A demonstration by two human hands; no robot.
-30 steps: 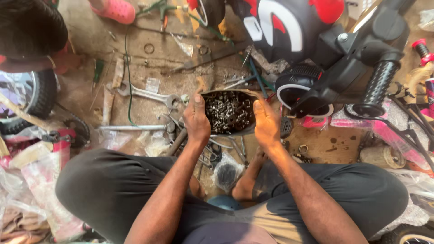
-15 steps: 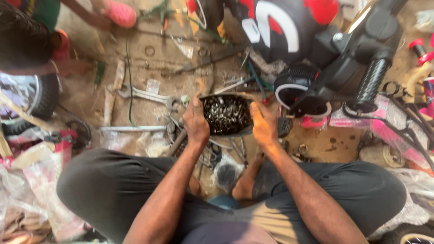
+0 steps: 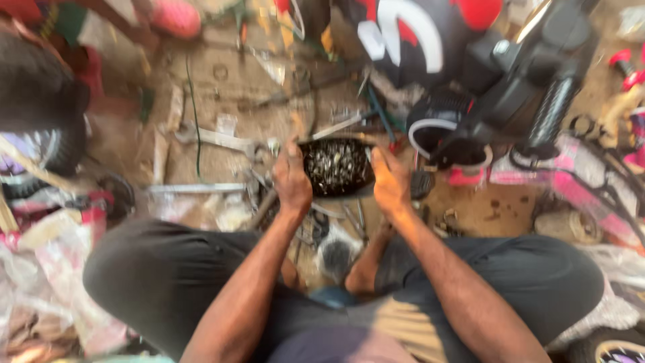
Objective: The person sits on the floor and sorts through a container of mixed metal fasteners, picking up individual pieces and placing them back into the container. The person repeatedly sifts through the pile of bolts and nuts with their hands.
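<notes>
Gripping bowl (image 3: 336,167) rim (both hands closed)

Soft, even daylight is falling across a cluttered workshop floor (image 3: 222,87), casting only faint shadows. Motion blur is smearing the whole frame, worst toward the edges, where a pink shoe (image 3: 176,17) and a tyre (image 3: 40,128) are dissolving into streaks. Pale plastic bags (image 3: 47,269) at lower left are washing out, and nothing is holding sharp focus.
</notes>
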